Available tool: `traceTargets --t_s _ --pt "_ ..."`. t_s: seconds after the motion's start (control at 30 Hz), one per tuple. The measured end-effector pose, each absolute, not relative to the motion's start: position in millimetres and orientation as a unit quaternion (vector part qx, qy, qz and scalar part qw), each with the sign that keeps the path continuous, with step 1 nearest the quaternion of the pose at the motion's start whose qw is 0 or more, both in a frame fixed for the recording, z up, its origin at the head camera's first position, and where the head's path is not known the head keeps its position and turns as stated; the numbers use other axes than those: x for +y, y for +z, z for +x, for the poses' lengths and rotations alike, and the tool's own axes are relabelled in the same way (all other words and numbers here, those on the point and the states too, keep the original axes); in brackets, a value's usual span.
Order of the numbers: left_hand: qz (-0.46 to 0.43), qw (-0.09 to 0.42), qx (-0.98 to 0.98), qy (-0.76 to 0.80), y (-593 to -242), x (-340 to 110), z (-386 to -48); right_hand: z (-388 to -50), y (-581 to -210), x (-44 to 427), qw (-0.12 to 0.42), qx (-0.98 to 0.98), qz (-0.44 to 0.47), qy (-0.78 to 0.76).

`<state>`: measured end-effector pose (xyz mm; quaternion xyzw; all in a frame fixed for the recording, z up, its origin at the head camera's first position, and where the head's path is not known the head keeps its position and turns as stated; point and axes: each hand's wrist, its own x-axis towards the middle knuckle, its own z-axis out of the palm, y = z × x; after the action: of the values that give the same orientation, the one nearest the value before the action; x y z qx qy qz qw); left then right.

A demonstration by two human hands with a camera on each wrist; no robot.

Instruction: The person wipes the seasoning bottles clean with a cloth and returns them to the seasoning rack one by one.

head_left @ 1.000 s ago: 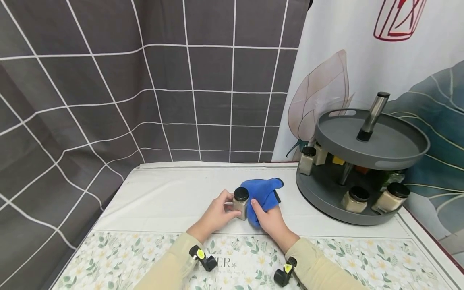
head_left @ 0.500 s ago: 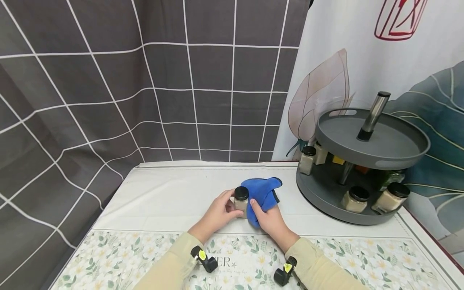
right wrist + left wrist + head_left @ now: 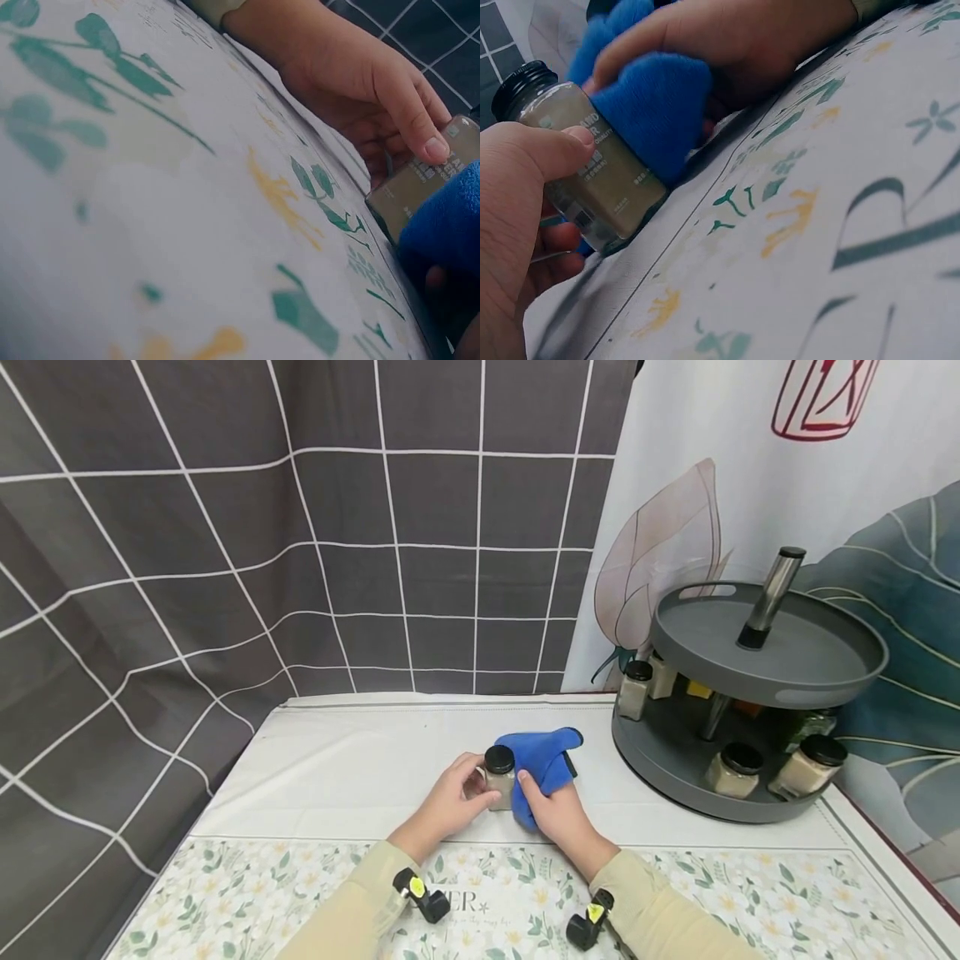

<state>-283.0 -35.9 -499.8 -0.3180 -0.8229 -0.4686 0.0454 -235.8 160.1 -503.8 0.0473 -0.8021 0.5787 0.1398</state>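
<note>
A square glass spice jar with a black lid and a greyish-beige powder inside stands at the middle of the table. My left hand grips it from the left, the thumb lying across its printed front in the left wrist view. On the jar's right side, a blue cloth with dark edging touches the glass. My right hand holds that cloth bunched, thumb on top. In the right wrist view, the cloth covers part of the jar, and only bits of the right fingers show.
To the right stands a grey two-tier turntable with a metal post. Its lower tier carries several jars, including a black-lidded one near the front and a tilted one. A floral mat covers the table's near part; a grey grid curtain hangs behind.
Both hands stay at nearly the same spot, with the jar and cloth still held. The cloth's upper edge has shifted slightly left, and the left fingers have moved a little on the jar.
</note>
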Motion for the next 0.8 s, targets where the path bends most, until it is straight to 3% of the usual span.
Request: traceTargets --t_s 0.27,0.53,0.8 --pt "-0.290 0.046 -0.836 -0.463 -499.5 -31.1 -280.5 -230.4 -502.0 160.3 0.170 -0.786 0.070 0.590" --pt "-0.310 0.062 -0.838 -0.444 -502.4 -32.5 -281.3 -239.3 -503.9 160.0 0.149 -0.809 0.049 0.567" --pt "-0.336 0.064 -0.821 -0.456 -504.0 -34.3 -282.8 -233.3 -501.6 160.0 0.192 -0.787 0.074 0.582"
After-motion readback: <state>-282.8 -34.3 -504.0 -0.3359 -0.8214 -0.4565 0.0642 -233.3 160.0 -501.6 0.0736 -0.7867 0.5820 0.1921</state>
